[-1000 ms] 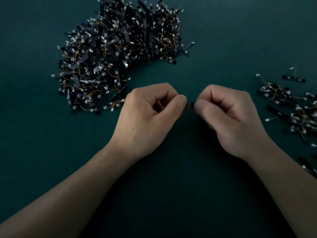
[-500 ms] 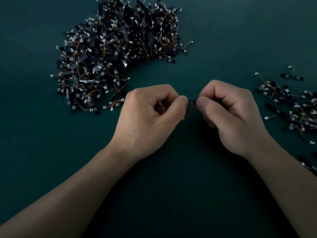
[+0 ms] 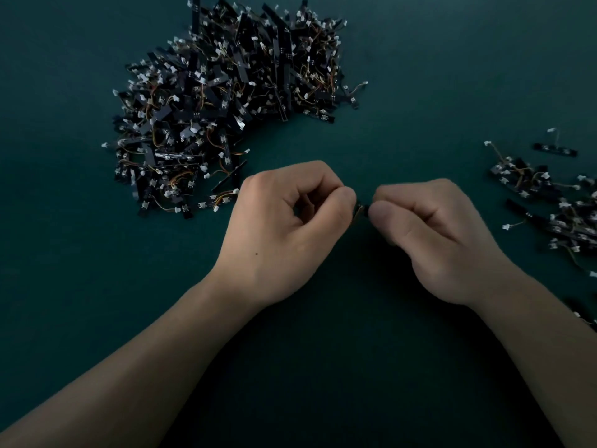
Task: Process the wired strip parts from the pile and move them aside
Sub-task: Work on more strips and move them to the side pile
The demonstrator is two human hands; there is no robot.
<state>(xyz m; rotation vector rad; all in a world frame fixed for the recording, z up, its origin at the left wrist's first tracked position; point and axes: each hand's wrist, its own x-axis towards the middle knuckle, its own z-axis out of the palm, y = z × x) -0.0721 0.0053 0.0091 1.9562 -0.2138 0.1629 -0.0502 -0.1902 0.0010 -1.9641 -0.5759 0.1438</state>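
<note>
Fingers (image 3: 342, 202) of the left hand (image 3: 284, 227) are curled in tight, and they pinch one end of a tiny wired strip part (image 3: 362, 211). The fingers (image 3: 384, 218) of the right hand (image 3: 442, 234) are curled in too, and they pinch the other end. This one part sits between the two hands, near the middle of the green table (image 3: 420, 76), and only a little bit of it shows. I think the hands are working on it now, so this part is not done yet. Far away on the left is the pile (image 3: 226, 101) of black strips with little wires and white plugs. It is very big. On the right side is a small bunch (image 3: 555, 205) of the same parts, well apart from the pile. Those look like the ones already done and moved aside. So only a little of the job looks done, and a lot is left. I cannot read any words or names on the parts. They are too small and too dark.
</note>
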